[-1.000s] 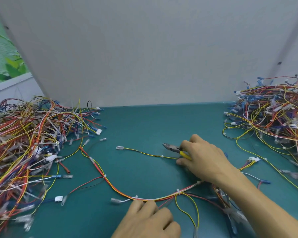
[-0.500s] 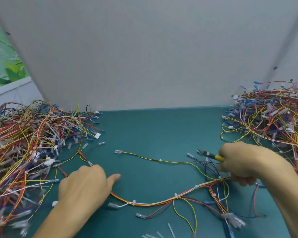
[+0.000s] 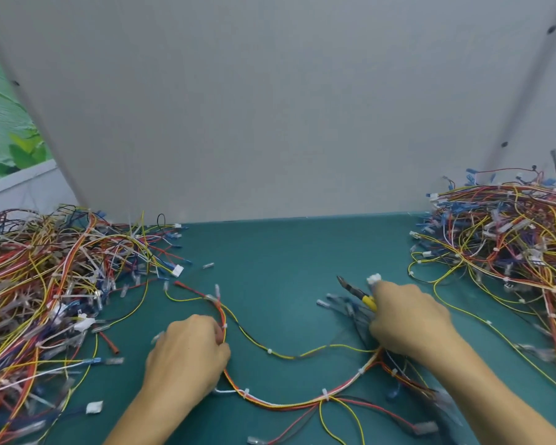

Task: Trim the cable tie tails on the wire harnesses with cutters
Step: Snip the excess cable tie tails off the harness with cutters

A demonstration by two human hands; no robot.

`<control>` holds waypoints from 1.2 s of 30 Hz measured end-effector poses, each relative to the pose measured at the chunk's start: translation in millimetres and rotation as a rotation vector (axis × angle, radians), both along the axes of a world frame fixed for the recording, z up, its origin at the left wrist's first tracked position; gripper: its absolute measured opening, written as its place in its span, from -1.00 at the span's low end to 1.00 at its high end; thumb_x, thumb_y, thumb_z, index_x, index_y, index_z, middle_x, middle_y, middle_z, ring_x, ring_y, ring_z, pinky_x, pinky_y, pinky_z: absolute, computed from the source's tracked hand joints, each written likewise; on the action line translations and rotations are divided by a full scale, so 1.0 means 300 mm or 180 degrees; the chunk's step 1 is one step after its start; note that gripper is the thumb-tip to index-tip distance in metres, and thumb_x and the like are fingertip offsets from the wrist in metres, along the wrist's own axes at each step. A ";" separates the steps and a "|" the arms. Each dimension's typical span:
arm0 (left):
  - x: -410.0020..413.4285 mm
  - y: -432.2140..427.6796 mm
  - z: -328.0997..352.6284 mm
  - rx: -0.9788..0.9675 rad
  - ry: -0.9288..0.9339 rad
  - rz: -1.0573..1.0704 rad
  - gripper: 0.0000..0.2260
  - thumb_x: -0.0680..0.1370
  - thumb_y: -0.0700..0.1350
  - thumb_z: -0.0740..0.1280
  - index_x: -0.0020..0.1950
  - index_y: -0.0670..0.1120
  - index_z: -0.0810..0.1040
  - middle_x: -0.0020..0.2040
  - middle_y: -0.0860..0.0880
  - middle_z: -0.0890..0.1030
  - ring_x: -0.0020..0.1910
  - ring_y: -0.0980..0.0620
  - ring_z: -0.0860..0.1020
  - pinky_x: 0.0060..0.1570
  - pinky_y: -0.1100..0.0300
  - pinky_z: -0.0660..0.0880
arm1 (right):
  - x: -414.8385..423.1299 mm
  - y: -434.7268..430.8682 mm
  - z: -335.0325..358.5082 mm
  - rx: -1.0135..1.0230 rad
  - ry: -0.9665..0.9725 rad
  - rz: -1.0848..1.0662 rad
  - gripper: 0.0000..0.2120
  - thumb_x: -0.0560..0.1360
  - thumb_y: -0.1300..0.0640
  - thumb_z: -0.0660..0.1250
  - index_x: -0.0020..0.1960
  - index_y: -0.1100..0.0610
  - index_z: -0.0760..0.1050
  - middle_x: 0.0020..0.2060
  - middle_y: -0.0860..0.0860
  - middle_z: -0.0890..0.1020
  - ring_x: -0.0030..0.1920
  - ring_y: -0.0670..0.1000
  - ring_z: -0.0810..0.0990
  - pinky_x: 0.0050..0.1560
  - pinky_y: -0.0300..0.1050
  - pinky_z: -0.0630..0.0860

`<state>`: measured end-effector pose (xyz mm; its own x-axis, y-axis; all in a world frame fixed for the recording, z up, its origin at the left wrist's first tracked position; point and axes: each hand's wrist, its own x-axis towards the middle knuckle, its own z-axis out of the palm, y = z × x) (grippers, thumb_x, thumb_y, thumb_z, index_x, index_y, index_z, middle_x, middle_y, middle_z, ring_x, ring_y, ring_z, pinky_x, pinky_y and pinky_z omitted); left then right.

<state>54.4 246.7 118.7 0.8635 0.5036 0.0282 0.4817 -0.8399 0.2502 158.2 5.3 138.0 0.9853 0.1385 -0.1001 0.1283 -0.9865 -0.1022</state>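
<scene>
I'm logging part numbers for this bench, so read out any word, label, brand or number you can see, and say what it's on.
None can be read.
cutters in the right hand: no marking shows.
wire harness gripped by the left hand: white connectors and ties too small and blurred.
grey back panel: blank.
leaf picture at far left: no words show.
</scene>
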 end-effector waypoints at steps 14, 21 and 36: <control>0.221 0.009 0.126 -0.3817 -0.2254 0.0094 -0.86 0.53 -0.29 0.33 -0.12 -0.09 0.62 -0.39 0.05 0.60 -0.47 0.17 0.55 -0.33 0.17 0.55 | 0.114 -0.110 0.083 0.4999 -0.0560 -0.1090 -0.85 0.45 0.39 0.33 -0.25 0.21 0.49 -0.43 0.11 0.48 -0.47 0.01 0.45 -0.41 -0.14 0.48; 0.270 -0.023 0.056 -0.4069 -0.2030 0.0045 -0.86 0.51 -0.32 0.35 -0.10 -0.09 0.64 -0.25 -0.05 0.63 -0.36 0.08 0.54 -0.41 0.27 0.51 | 0.113 -0.072 0.053 0.5301 0.0195 -0.1181 -0.87 0.48 0.37 0.34 -0.22 0.22 0.49 -0.42 0.12 0.52 -0.44 0.02 0.50 -0.39 -0.16 0.52; 0.272 0.005 0.039 -0.4232 -0.2083 -0.0065 -0.86 0.51 -0.34 0.33 -0.06 -0.15 0.63 -0.29 -0.02 0.67 -0.40 0.12 0.55 -0.44 0.24 0.53 | 0.116 -0.043 0.071 0.6081 0.1116 -0.1524 -0.85 0.52 0.36 0.25 -0.21 0.20 0.42 -0.45 0.10 0.50 -0.44 0.05 0.49 -0.37 -0.07 0.49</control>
